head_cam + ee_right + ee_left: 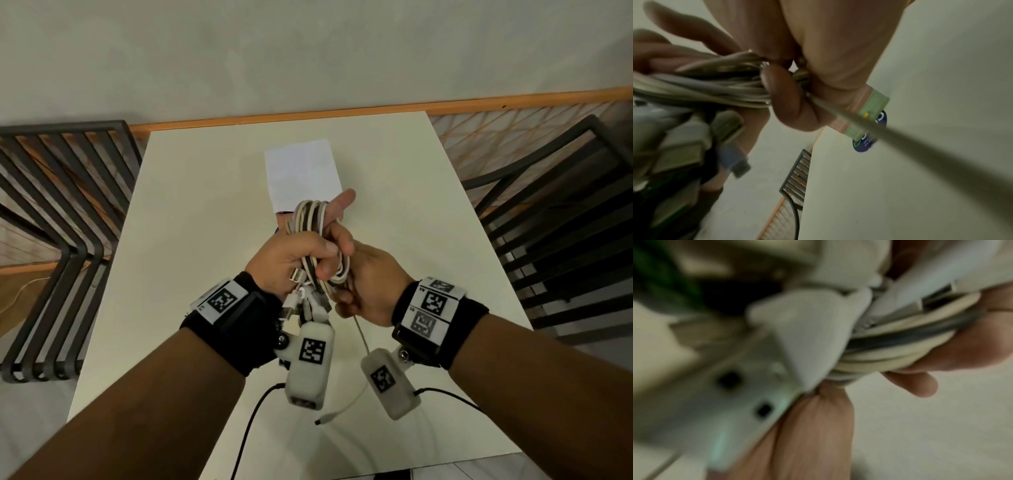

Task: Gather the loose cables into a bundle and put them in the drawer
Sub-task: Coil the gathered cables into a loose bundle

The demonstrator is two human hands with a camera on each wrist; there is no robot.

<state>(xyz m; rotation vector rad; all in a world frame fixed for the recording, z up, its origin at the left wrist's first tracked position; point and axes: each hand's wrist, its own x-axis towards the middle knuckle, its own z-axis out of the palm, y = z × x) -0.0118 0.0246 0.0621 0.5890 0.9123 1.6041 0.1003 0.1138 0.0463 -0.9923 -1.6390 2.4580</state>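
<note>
Above the white table (191, 222), my left hand (291, 257) grips a coiled bundle of white and dark cables (308, 219). The coils (890, 353) fill the left wrist view, blurred. Several USB plugs (298, 303) hang below that fist. My right hand (363, 274) is pressed against the bundle (705, 87) from the right, with fingers curled over it. It pinches a loose white strand (920, 154), and the strand's tail (359, 332) drops to a small plug (322, 420) lying on the table. No drawer is in view.
A white sheet (301, 171) lies on the table beyond my hands. A small blue tag with a green and pink label (867, 138) lies under them. Black slatted chairs stand at left (51, 212) and right (555, 222). Black wrist-camera leads (253, 428) trail near the front edge.
</note>
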